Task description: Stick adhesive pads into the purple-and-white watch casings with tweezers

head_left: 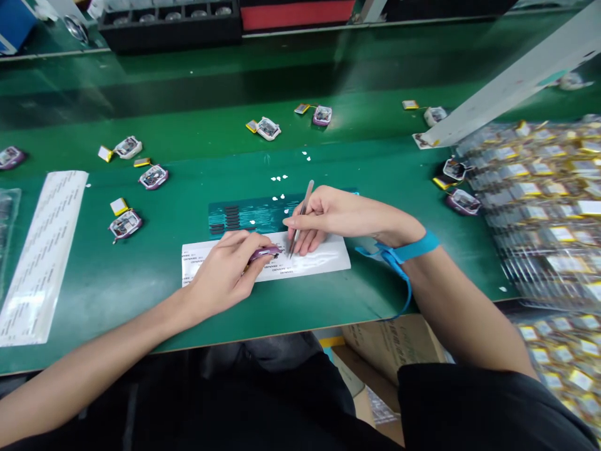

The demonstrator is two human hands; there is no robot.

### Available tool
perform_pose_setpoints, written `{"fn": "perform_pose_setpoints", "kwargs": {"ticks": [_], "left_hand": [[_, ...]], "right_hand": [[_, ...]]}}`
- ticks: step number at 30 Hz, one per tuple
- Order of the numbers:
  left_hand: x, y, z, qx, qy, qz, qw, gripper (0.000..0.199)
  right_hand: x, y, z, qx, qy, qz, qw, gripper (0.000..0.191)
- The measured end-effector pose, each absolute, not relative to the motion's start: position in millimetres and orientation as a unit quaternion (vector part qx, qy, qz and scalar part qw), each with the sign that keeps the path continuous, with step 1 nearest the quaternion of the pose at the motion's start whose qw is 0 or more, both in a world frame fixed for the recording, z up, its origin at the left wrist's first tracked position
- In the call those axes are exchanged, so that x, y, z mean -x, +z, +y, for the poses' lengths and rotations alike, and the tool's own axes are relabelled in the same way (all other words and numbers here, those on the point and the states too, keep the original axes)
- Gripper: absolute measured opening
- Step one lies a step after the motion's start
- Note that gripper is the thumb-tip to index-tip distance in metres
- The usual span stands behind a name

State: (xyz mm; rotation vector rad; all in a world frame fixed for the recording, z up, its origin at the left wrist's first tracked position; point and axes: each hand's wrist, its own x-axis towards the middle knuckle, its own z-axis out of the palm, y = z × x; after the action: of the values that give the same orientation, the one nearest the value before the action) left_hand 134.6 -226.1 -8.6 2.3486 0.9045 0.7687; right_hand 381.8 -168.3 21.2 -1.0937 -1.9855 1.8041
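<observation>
My left hand (232,263) is closed around a small purple-rimmed device housing (263,252), held low over a white printed adhesive sheet (319,262). In my right hand (322,219) is a pair of metal tweezers (303,213), tips pointing down at the sheet just right of the housing. Whether the tips pinch anything is too small to tell. Behind the hands lies a teal backing sheet (256,210) with several black strips (232,216) and small white pieces on and near it. A blue strap (416,247) circles my right wrist.
Open device housings with yellow-edged batteries lie at left (126,223), along the back (268,128) and at right (463,202). Stacked clear trays of batteries (539,188) fill the right side. Another printed sheet (42,257) lies left. A white metal post (507,78) slants at back right.
</observation>
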Motion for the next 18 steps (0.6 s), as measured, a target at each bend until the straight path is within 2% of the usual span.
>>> {"fn": "perform_pose_setpoints", "kwargs": {"ticks": [5,9,12,15,18], "left_hand": [[-134.9,-9.9,-226.3,-0.857,0.291,0.344,0.249,0.008],[-135.2,-8.1,-226.0,-0.862,0.282,0.344,0.244,0.009],[-135.4,-8.0,-225.1,-0.87,0.28,0.332,0.232,0.009],[-135.5,-9.6,-224.9,-0.873,0.279,0.327,0.229,0.009],[-134.8,-8.8,-226.7,-0.865,0.317,0.306,0.241,0.011]], "right_hand": [[-379.2,20.1,-171.1,0.368,0.619,-0.683,0.123,0.05],[-377.1,19.8,-171.1,0.412,0.629,-0.655,0.075,0.059],[-379.5,16.7,-166.7,0.385,0.658,-0.644,0.065,0.058],[-384.8,14.1,-161.1,0.37,0.676,-0.629,0.101,0.051],[-386.5,17.8,-159.6,0.39,0.665,-0.604,0.202,0.048]]}}
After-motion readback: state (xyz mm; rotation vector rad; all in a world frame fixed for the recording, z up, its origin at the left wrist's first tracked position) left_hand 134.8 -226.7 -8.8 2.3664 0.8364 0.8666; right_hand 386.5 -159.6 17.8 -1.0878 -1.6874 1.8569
